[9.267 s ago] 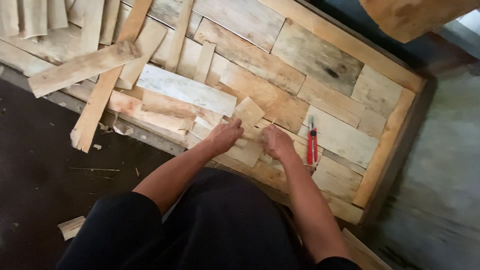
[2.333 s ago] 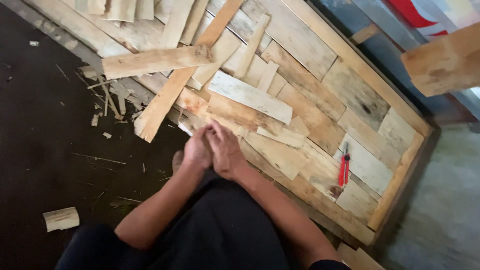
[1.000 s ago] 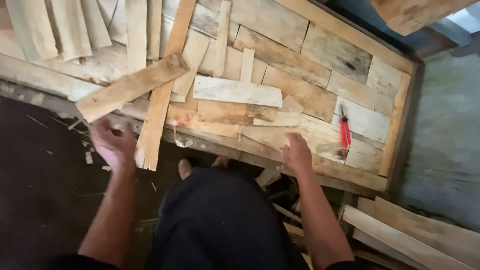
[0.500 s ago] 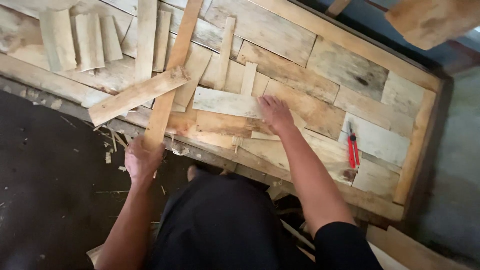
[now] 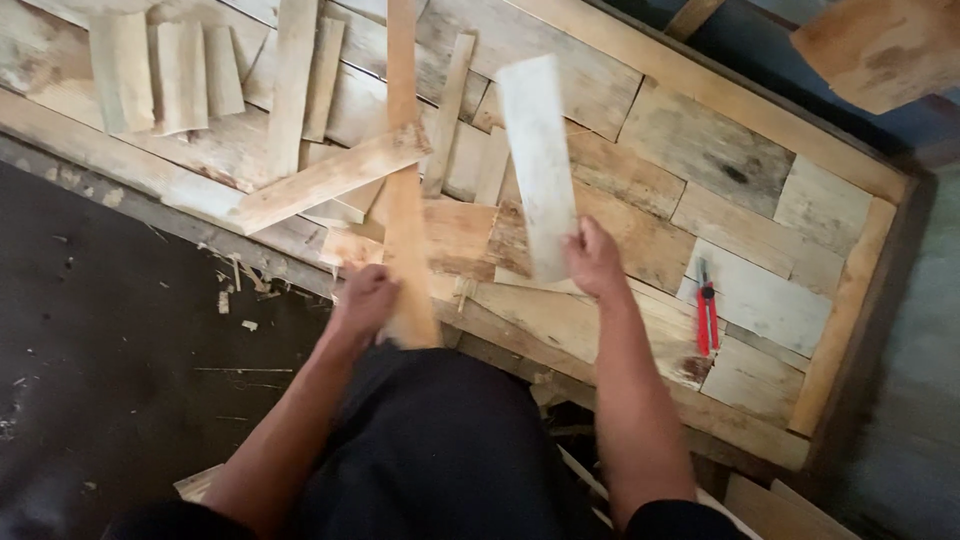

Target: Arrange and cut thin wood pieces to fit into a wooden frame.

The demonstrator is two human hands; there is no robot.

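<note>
The right hand point(image 5: 592, 262) grips the bottom end of a pale wooden plank point(image 5: 538, 165), lifting it up off the wooden panel point(image 5: 720, 160) so it can move. The left hand point(image 5: 365, 300) is closed on the near end of a long wooden strip point(image 5: 403, 200). A red cutter point(image 5: 706, 318) lies near.

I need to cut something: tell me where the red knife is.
The red utility knife lies on the plank panel, right of the right hand, near the panel's right edge.

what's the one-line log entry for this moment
left hand: grips long plank | right hand: holds pale board lifted | base: wood panel | nearby: red tool
</note>
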